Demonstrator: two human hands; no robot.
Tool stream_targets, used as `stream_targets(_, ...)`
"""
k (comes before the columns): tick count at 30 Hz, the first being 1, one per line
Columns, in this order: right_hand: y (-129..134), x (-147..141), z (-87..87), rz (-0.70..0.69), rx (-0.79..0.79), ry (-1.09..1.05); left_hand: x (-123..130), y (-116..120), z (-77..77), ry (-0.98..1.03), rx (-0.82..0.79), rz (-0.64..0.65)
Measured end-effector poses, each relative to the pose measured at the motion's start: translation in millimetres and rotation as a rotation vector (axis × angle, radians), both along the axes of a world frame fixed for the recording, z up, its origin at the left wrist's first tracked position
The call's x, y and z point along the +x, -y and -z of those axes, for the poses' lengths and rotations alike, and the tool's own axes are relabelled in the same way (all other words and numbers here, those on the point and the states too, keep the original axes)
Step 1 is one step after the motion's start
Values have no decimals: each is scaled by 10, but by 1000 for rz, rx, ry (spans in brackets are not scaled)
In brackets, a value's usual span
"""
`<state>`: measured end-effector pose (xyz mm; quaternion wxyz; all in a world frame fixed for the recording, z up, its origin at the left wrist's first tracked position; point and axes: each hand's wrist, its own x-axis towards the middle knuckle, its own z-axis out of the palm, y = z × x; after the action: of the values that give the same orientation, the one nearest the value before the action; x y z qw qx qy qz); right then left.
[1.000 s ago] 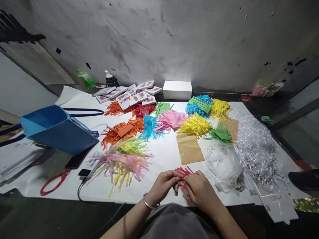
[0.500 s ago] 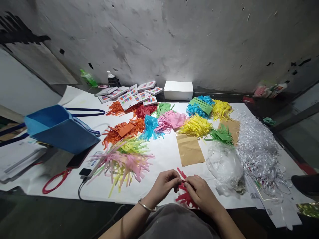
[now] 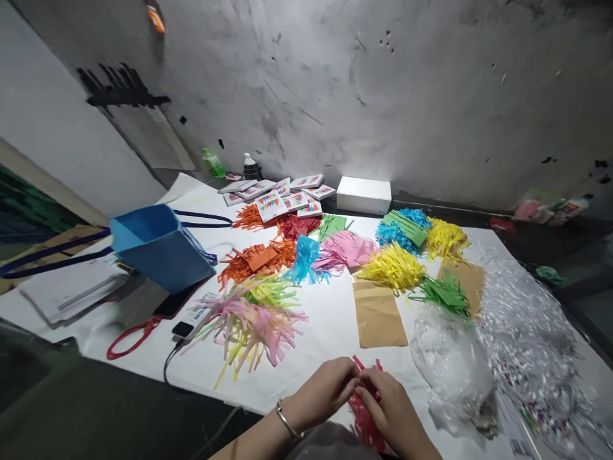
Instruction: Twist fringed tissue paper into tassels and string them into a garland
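Fringed red paper (image 3: 366, 418) hangs between my hands at the front edge of the table, its upper strips poking up past my fingers. My left hand (image 3: 330, 386), with a silver bangle at the wrist, pinches the paper's middle from the left. From the right, my right hand (image 3: 390, 406) has thumb and fingers closed on the same paper, and the fingertips of both hands nearly meet. A flat brown paper piece (image 3: 380, 314) lies just beyond them. Pink and yellow fringed strips (image 3: 261, 322) spread out to the left.
Clear plastic bag (image 3: 450, 358) and silver tinsel (image 3: 527, 326) lie right. Orange (image 3: 258, 259), pink (image 3: 347, 249) and yellow (image 3: 395, 267) tassels sit mid-table. Behind are printed packs (image 3: 271, 206) and a white box (image 3: 364, 195). A blue bag (image 3: 163, 249) stands left.
The camera view has shifted, so the table's contents appear lower and mostly further right. Both hands remain on the red paper, now closer together, with its fringe hanging lower.
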<state>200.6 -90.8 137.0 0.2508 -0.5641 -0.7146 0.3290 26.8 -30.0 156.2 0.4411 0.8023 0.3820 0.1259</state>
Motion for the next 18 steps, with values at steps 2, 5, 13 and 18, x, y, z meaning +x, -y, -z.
stream_targets(2, -76, -63, 97, -38, 55, 41, -77, -21, 28, -7, -3, -27)
stream_targets(5, -198, -207, 251, -74, 108, 94, -263, -57, 71, -8, 9, -127)
stream_targets(13, -569, -939, 689, -88, 141, 31, -871, -161, 397, 315, -325, -416)
stream_targets(18, -894, -1461, 815, -122, 177, 61, -1279, -343, 631, 436, -249, -594)
